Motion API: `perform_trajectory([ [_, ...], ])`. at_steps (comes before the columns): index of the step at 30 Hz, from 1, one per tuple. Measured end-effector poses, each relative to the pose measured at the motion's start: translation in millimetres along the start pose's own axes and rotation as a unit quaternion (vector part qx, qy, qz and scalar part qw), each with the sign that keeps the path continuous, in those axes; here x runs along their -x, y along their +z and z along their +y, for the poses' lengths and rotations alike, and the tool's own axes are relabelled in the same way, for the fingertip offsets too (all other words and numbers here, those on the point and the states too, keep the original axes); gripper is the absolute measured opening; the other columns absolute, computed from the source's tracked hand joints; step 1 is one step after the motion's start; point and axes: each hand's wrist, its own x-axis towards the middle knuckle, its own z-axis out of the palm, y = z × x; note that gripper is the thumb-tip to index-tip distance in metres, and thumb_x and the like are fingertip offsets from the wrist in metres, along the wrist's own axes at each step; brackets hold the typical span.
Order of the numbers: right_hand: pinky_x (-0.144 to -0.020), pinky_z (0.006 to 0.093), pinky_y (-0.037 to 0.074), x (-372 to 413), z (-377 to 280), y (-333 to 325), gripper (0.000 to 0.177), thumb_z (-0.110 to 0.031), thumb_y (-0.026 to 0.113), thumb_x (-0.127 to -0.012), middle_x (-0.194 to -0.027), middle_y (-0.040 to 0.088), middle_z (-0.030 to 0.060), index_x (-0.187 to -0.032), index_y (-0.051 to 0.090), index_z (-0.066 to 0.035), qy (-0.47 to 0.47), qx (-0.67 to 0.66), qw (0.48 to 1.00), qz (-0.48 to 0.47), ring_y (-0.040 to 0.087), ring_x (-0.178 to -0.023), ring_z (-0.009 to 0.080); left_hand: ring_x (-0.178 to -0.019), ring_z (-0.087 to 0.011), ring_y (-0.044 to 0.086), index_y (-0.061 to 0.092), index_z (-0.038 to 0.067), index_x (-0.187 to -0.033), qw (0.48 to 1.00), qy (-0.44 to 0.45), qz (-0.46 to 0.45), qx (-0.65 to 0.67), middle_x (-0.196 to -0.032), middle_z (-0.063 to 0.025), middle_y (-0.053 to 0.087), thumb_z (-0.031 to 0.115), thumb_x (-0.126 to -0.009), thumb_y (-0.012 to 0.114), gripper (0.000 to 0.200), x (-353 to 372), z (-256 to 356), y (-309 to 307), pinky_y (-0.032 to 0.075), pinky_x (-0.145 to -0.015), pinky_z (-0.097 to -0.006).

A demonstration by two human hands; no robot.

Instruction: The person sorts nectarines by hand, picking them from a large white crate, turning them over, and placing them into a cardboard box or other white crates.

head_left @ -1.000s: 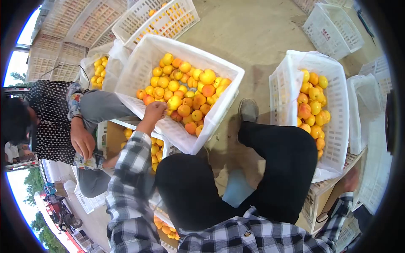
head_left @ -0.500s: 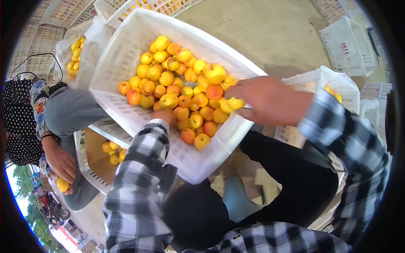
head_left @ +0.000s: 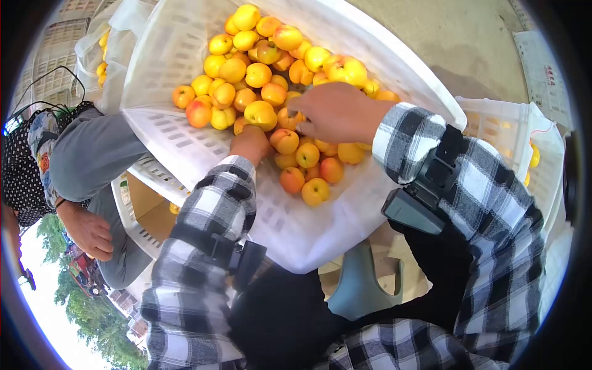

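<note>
Many yellow and orange apricots (head_left: pixel 258 75) lie heaped in a white plastic crate (head_left: pixel 163 139) that has a pale liner. At the near side of the heap, my left hand (head_left: pixel 250 145) is curled beneath a large yellow apricot (head_left: pixel 261 115) and appears to hold it; its fingertips are mostly hidden. My right hand (head_left: pixel 339 111) reaches in from the right over the heap. Its thumb and fingers are apart, with the tips against apricots close to my left hand. Black devices are strapped to both forearms, one (head_left: pixel 413 209) on the right sleeve.
Another person's hand (head_left: pixel 86 231) rests by their grey trouser leg at left. A lower crate with a cardboard lining (head_left: pixel 151 209) stands beside them. More white crates (head_left: pixel 496 126) are at right. A grey-blue stool (head_left: pixel 361 283) is beneath me.
My right hand has moved left from the crate's right edge into the heap, near my left hand. The view has shifted, and the other person's yellow fruit no longer shows.
</note>
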Motion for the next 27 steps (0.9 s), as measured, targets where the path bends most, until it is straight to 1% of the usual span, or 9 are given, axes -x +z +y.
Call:
perform_trajectory([
  [5,-0.075,0.0446,0.049,-7,8,-9,0.025,-0.025,0.060,-0.082,-0.091,0.065,0.0142,-0.100,0.063,-0.007,0.049,0.020,0.998,-0.042,0.062,-0.087,0.0324,-0.113,-0.0325,0.058,0.044,-0.009,-0.125,0.999,-0.016,-0.006,0.031,-0.120,-0.0249,0.058,0.032,-0.068,0.081,0.080,-10,0,7,0.047,-0.094,-0.0367],
  [8,-0.075,0.0442,0.049,-9,11,-7,0.026,-0.025,0.060,-0.082,-0.091,0.065,0.0144,-0.100,0.063,-0.007,0.042,0.023,0.998,-0.048,0.062,-0.088,0.0323,-0.113,-0.0284,0.058,0.045,-0.008,-0.127,0.993,-0.016,0.075,0.092,-0.120,-0.0215,0.060,0.027,-0.060,0.084,0.085,-30,-8,26,0.048,-0.091,-0.0324],
  [11,-0.076,0.0440,0.049,-8,9,-10,0.025,-0.025,0.060,-0.082,-0.091,0.065,0.0142,-0.100,0.063,-0.007,0.053,0.017,0.997,-0.055,0.062,-0.087,0.0324,-0.113,-0.0354,0.057,0.032,-0.015,-0.132,0.995,-0.003,0.044,0.093,-0.118,-0.0278,0.058,0.027,-0.065,0.080,0.092,-11,0,17,0.048,-0.092,-0.0351],
  [16,-0.075,0.0438,0.049,-8,7,-13,0.024,-0.025,0.060,-0.083,-0.089,0.065,0.0151,-0.099,0.062,-0.008,0.060,-0.002,0.997,-0.043,0.062,-0.085,0.0327,-0.110,-0.0327,0.059,0.039,-0.012,-0.127,0.930,0.041,0.125,0.342,-0.116,-0.0255,0.059,0.021,-0.064,0.082,0.083,-16,-6,28,0.049,-0.089,-0.0342],
  [18,-0.074,0.0436,0.049,-9,8,-13,0.024,-0.026,0.060,-0.083,-0.088,0.064,0.0152,-0.100,0.062,-0.008,0.045,-0.006,0.998,-0.033,0.062,-0.085,0.0325,-0.109,-0.0300,0.060,0.041,-0.008,-0.127,0.906,0.076,0.096,0.405,-0.117,-0.0220,0.060,0.019,-0.064,0.082,0.079,-15,-6,24,0.049,-0.087,-0.0337],
  [20,-0.074,0.0435,0.049,-8,4,-17,0.025,-0.026,0.060,-0.084,-0.090,0.065,0.0142,-0.100,0.062,-0.008,0.071,-0.003,0.995,-0.064,0.062,-0.085,0.0320,-0.106,-0.0263,0.061,0.037,-0.004,-0.130,0.924,0.017,-0.020,0.382,-0.115,-0.0178,0.062,0.021,-0.064,0.084,0.085,-25,-10,25,0.051,-0.084,-0.0351],
  [21,-0.074,0.0435,0.049,-8,4,-17,0.025,-0.026,0.060,-0.084,-0.090,0.065,0.0142,-0.100,0.062,-0.008,0.070,-0.002,0.996,-0.061,0.062,-0.085,0.0320,-0.106,-0.0263,0.061,0.037,-0.004,-0.130,0.924,0.018,-0.017,0.380,-0.115,-0.0178,0.062,0.021,-0.064,0.084,0.085,-27,-10,30,0.051,-0.084,-0.0351],
  [23,-0.073,0.0438,0.049,-7,7,-13,0.025,-0.027,0.060,-0.083,-0.090,0.065,0.0132,-0.100,0.062,-0.008,0.055,-0.013,0.998,-0.036,0.062,-0.084,0.0319,-0.077,-0.0204,0.061,0.058,0.011,-0.109,0.809,-0.059,-0.013,0.585,-0.094,-0.0058,0.062,0.004,-0.071,0.076,0.042,-5,12,24,0.049,-0.061,-0.0327],
  [27,-0.073,0.0440,0.049,-8,8,-10,0.025,-0.028,0.059,-0.083,-0.090,0.065,0.0130,-0.098,0.062,-0.008,0.060,-0.001,0.998,-0.036,0.062,-0.084,0.0321,-0.074,-0.0197,0.062,0.059,0.012,-0.111,0.896,-0.076,-0.033,0.437,-0.094,-0.0054,0.064,0.007,-0.071,0.077,0.044,-33,-13,33,0.049,-0.056,-0.0335],
])
